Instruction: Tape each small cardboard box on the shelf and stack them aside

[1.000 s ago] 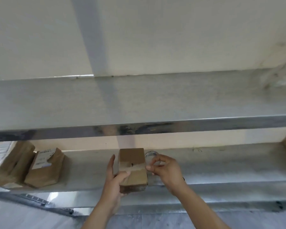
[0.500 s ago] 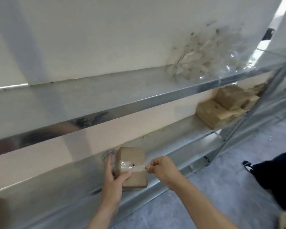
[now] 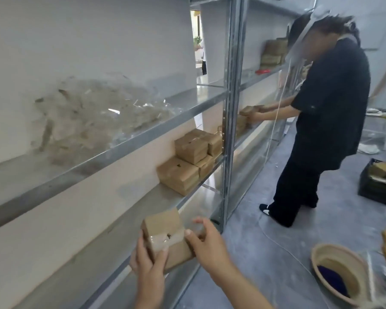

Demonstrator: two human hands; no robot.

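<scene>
Gripping the small cardboard box (image 3: 165, 238) from its near side, the left hand (image 3: 148, 262) curls fingers and thumb around it, thumb on the clear tape band (image 3: 165, 239). The right hand (image 3: 206, 240) pinches the box's right edge at the tape. The box sits over the front edge of the lower metal shelf (image 3: 112, 221). Farther along that shelf stand stacked boxes (image 3: 188, 160); another person (image 3: 321, 121) works beyond

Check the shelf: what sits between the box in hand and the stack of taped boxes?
Nothing. In the head view, the shelf is bare metal from the held box up to the stack of boxes.
</scene>
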